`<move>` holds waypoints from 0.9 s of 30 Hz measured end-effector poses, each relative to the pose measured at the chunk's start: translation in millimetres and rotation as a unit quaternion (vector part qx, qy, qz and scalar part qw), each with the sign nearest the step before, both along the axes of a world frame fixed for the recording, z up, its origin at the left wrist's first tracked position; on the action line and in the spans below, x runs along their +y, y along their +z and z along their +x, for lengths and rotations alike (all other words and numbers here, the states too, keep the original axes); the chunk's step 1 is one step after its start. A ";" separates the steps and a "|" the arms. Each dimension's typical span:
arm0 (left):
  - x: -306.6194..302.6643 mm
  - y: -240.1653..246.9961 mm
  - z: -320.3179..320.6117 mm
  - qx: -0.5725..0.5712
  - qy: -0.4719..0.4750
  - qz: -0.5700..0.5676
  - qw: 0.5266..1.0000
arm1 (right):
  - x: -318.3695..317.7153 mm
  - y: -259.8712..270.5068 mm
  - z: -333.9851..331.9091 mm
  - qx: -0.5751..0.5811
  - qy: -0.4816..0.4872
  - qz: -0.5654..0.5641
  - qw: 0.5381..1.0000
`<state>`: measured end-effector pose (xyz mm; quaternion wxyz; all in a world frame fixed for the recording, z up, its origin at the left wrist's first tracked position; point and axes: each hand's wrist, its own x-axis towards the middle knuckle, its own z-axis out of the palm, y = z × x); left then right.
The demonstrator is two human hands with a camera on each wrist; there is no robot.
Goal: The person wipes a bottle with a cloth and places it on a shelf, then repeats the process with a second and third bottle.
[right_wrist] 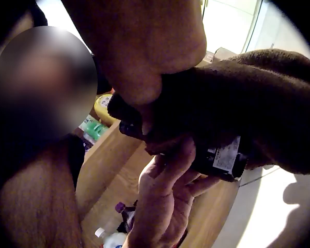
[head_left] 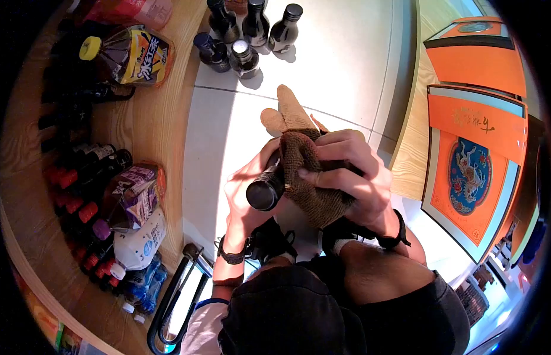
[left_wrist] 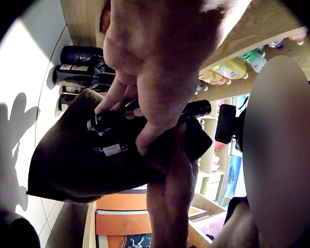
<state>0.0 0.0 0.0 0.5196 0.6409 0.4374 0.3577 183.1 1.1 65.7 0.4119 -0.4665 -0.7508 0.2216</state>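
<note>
My left hand (head_left: pixel 245 190) grips a dark bottle (head_left: pixel 265 193), its black capped end pointing toward me in the head view. A white label on the bottle (right_wrist: pixel 227 155) shows in the right wrist view. With my right hand (head_left: pixel 359 168) I hold a brown cloth (head_left: pixel 308 177) against the bottle's side, fingers bunched into the fabric. Part of the cloth hangs past the bottle's far end, over the floor. Seen from the left wrist, the cloth (left_wrist: pixel 67 160) spreads wide beneath the bottle. Most of the bottle's body is hidden by cloth and fingers in the head view.
Several dark bottles (head_left: pixel 285 32) stand on the white tiled floor (head_left: pixel 340 53) ahead. To the left, a wooden shelf (head_left: pixel 178 77) holds drink bottles, including an iced tea bottle (head_left: pixel 146 58). Orange boxes (head_left: pixel 465 177) stand on the right. A black-framed object (head_left: pixel 163 313) is at lower left.
</note>
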 end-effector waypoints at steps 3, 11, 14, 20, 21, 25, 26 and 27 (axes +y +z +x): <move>1.1 4.5 4.0 -0.018 0.003 -0.021 1.000 | 0.7 0.7 2.7 -0.007 0.002 0.003 1.000; -6.7 -4.3 -1.9 -0.005 0.020 0.006 1.000 | 4.6 -0.1 8.4 -0.009 0.041 0.023 0.999; -4.0 5.4 -4.7 0.042 -0.004 -0.003 0.999 | 2.1 6.7 9.5 -0.012 0.037 -0.018 0.999; -2.3 13.0 -8.6 0.083 -0.024 0.025 0.996 | 0.0 8.6 9.7 0.001 0.048 -0.024 0.999; -4.0 10.5 -10.6 0.083 -0.024 0.026 0.996 | 0.0 8.5 9.9 0.000 0.047 -0.023 0.999; -6.5 7.0 -16.3 0.081 -0.017 0.026 0.996 | -0.1 9.7 8.8 0.008 0.051 -0.017 0.999; -5.8 9.1 -16.4 0.098 -0.024 0.027 0.995 | -0.2 10.4 8.4 0.014 0.051 -0.018 0.998; -5.4 10.6 -16.2 0.097 -0.024 0.027 0.995 | -0.1 10.3 9.2 0.014 0.051 -0.018 0.998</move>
